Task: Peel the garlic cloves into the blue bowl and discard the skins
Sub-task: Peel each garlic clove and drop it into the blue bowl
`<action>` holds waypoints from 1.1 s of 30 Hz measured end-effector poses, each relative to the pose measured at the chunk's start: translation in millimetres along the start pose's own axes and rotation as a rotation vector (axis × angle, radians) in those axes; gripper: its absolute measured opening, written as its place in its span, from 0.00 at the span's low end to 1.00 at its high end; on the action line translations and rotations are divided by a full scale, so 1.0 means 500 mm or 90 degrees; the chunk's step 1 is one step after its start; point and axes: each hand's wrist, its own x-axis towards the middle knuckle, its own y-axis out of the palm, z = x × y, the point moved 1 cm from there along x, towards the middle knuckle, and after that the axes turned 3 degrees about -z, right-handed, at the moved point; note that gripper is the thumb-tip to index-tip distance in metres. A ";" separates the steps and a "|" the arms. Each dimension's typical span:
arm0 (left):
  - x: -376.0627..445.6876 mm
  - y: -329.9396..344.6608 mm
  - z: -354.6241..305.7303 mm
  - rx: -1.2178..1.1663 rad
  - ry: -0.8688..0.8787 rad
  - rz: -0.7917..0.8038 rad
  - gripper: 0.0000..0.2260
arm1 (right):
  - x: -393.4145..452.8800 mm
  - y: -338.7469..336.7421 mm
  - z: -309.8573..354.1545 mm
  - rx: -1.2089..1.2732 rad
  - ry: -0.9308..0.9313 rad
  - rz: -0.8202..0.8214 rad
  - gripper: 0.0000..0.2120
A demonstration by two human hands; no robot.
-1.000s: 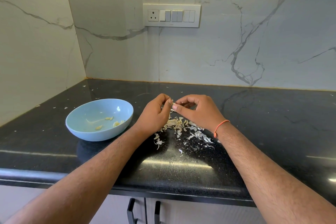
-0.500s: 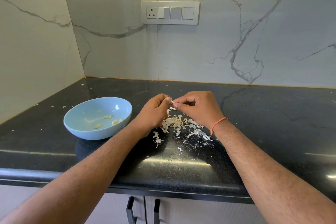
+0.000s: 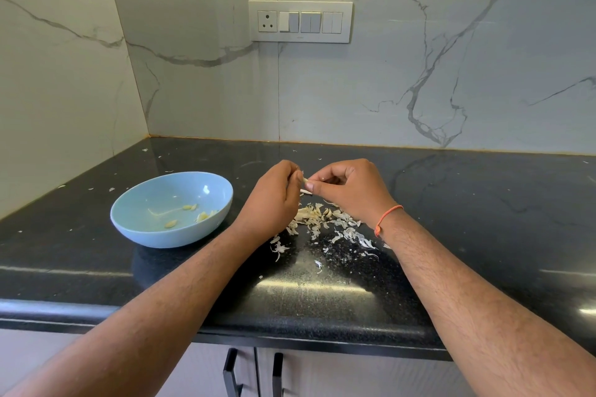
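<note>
My left hand (image 3: 272, 198) and my right hand (image 3: 350, 188) meet over the counter, both pinching one small pale garlic clove (image 3: 304, 181) between their fingertips. Most of the clove is hidden by the fingers. Just below the hands lies a pile of garlic cloves and loose white skins (image 3: 317, 219). The blue bowl (image 3: 142, 226) stands to the left of my left hand and holds a few peeled yellowish cloves (image 3: 193, 214).
The black stone countertop (image 3: 483, 219) ends in a rounded front edge near me. Marble walls close the back and left sides. A switch panel (image 3: 300, 21) sits on the back wall. Cabinet handles (image 3: 230, 374) show below the counter. Skin flecks are scattered around.
Both hands stay together on the clove with only small finger movements. The view has shifted slightly.
</note>
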 end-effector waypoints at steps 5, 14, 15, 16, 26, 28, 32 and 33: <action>-0.001 0.001 -0.005 -0.018 -0.016 0.012 0.09 | 0.003 -0.003 -0.007 0.004 0.026 -0.001 0.03; 0.003 -0.009 0.004 -0.076 -0.038 -0.044 0.05 | 0.006 -0.009 -0.015 0.032 0.069 -0.029 0.02; 0.003 -0.009 0.006 -0.084 -0.039 -0.039 0.02 | 0.007 -0.010 -0.015 0.057 0.078 -0.033 0.02; 0.002 -0.009 0.008 -0.090 -0.038 -0.034 0.04 | 0.008 -0.011 -0.016 0.076 0.085 -0.037 0.03; 0.002 -0.009 0.008 -0.125 -0.026 -0.041 0.05 | 0.005 -0.013 -0.014 0.106 0.078 -0.002 0.07; 0.004 -0.010 0.009 -0.133 -0.026 -0.033 0.04 | 0.005 -0.013 -0.012 0.110 0.074 0.003 0.07; 0.006 -0.015 0.011 -0.188 -0.060 -0.024 0.05 | 0.006 -0.014 -0.010 0.111 0.074 0.009 0.05; 0.005 -0.015 0.010 -0.206 -0.069 -0.022 0.05 | 0.006 -0.014 -0.010 0.112 0.077 0.009 0.05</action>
